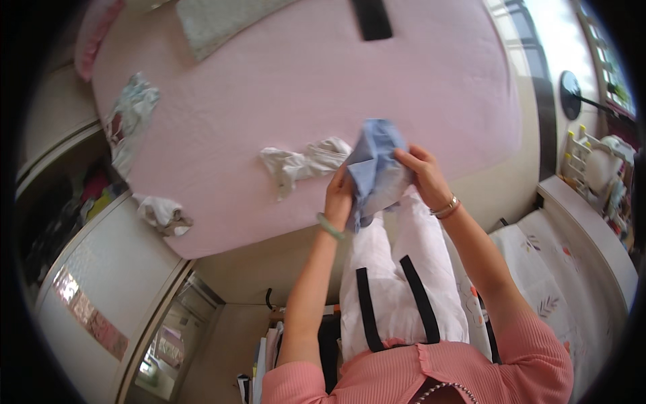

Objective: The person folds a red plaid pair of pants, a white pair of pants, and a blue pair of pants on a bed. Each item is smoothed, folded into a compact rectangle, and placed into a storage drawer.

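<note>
A light blue piece of cloth clothing (374, 161), partly bunched, hangs between my two hands above the near edge of the bed. My left hand (339, 198) grips its left side, fingers partly hidden behind the fabric. On the other side my right hand (424, 176) pinches the cloth with thumb and fingers. What kind of garment it is cannot be made out. Just left of it a crumpled white garment (303, 161) lies on the pink bed sheet (256, 101).
Crumpled light clothes (134, 114) and a white-and-brown garment (163, 214) lie along the bed's left edge. Farther off are a dark flat object (371, 19) and a grey mat (229, 23). A wardrobe with a white door (108, 296) stands left; a patterned cover (545, 269) lies right.
</note>
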A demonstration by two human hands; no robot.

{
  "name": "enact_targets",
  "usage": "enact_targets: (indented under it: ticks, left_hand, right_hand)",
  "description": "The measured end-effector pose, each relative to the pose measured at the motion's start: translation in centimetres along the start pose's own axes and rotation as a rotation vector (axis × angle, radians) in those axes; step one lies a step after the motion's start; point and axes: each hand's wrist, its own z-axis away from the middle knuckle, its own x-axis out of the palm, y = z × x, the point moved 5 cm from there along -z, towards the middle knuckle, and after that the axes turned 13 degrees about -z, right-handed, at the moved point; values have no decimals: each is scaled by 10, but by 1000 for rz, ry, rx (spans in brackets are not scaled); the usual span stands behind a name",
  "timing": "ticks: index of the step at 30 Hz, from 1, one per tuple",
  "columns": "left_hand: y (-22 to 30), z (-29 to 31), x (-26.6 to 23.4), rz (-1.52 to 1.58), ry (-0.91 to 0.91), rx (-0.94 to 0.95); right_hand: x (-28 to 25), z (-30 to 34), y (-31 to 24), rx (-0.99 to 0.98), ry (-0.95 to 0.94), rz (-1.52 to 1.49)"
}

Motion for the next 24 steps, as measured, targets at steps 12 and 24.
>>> enact_targets:
  ticks: [12,24]
  left_hand:
    - [56,25,39,-145,107,154]
    - [30,16,27,-17,-21,218]
  right_hand:
    - [43,29,-2,-416,-211,460]
    - [25,29,4,-240,-170,414]
